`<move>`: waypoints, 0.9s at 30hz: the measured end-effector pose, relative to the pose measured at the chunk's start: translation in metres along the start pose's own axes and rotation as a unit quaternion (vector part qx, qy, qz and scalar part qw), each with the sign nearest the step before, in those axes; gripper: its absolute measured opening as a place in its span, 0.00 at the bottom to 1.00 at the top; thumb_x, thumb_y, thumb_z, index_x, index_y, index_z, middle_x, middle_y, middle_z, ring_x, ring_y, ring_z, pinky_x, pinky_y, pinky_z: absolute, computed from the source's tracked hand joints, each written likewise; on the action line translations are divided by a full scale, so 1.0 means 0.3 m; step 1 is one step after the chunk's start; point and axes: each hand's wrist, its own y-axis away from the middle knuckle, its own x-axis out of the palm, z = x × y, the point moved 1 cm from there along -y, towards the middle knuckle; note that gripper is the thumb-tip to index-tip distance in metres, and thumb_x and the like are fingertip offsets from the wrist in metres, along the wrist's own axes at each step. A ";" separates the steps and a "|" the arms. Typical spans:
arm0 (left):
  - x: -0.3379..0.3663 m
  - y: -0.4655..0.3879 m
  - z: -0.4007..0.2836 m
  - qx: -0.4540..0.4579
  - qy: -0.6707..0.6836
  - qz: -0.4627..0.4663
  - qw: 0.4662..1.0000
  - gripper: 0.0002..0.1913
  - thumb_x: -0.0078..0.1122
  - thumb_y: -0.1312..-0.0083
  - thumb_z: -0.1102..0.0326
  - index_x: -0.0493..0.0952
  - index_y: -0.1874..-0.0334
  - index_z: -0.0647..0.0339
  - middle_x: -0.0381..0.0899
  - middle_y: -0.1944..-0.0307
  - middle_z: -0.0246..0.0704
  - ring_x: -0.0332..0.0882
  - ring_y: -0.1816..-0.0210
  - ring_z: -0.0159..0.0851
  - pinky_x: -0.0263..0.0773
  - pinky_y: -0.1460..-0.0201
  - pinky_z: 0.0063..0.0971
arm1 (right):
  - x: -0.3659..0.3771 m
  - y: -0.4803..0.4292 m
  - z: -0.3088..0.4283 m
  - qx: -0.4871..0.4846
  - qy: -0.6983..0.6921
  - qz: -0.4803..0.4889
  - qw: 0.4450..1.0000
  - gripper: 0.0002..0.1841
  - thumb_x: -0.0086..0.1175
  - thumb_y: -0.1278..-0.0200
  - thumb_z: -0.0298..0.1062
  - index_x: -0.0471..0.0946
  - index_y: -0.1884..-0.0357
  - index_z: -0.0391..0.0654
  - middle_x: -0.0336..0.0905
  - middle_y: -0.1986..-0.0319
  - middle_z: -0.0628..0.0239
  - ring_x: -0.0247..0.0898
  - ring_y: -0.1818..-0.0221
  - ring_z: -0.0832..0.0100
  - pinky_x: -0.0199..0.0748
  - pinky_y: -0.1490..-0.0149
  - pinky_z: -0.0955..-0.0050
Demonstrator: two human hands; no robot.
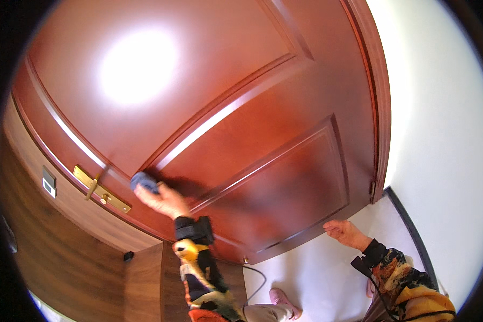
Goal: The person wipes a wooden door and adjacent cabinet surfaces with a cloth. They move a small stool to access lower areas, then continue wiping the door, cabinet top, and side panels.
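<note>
My left hand [164,201] holds a dark blue cloth or pad [145,182] against a reddish-brown panelled wooden door [241,137], at the lower left corner of its upper panel moulding. The brass lever handle [92,188] on its long plate lies to the left of that hand, apart from it. My right hand [346,233] hangs near the door's bottom edge with its fingers curled; nothing shows in it, though the inside of the fingers is partly hidden.
Brown wood-grain panelling [64,237] with a small wall plate [49,183] borders the door on the left. A white wall [434,100] with dark skirting [410,229] stands at the right. A black cable [261,281] trails over the pale floor near a pink shoe [279,297].
</note>
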 end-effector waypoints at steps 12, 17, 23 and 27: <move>0.259 0.321 -0.766 0.308 0.062 0.276 0.908 0.26 0.56 0.52 0.83 0.73 0.47 0.61 0.57 0.31 0.53 0.53 0.29 0.57 0.48 0.30 0.55 | -0.004 0.054 0.025 0.013 0.147 0.035 0.988 0.13 0.55 0.37 0.29 0.77 0.51 0.38 0.82 0.62 0.58 0.79 0.62 0.69 0.76 0.55 0.72; 0.073 0.257 -0.418 0.278 -0.096 0.232 0.927 0.26 0.55 0.49 0.83 0.71 0.44 0.60 0.59 0.32 0.53 0.55 0.30 0.57 0.50 0.30 0.51 | -0.003 0.058 -0.013 0.022 0.160 0.055 0.985 0.13 0.54 0.36 0.32 0.77 0.52 0.39 0.82 0.61 0.57 0.80 0.62 0.66 0.77 0.56 0.70; -0.189 0.174 0.133 -0.025 -0.153 0.005 0.988 0.28 0.55 0.39 0.76 0.64 0.34 0.61 0.69 0.40 0.45 0.71 0.43 0.47 0.64 0.38 0.39 | 0.008 0.067 -0.030 -0.004 0.146 0.070 0.987 0.15 0.54 0.36 0.36 0.77 0.51 0.40 0.82 0.60 0.56 0.80 0.61 0.59 0.77 0.54 0.65; -0.216 0.154 0.240 -0.347 0.035 -0.046 0.936 0.28 0.51 0.45 0.82 0.67 0.37 0.69 0.73 0.44 0.47 0.72 0.47 0.47 0.67 0.43 0.41 | 0.008 0.068 -0.001 -0.016 0.158 0.077 0.984 0.15 0.54 0.36 0.36 0.76 0.51 0.40 0.81 0.58 0.55 0.80 0.59 0.59 0.77 0.53 0.65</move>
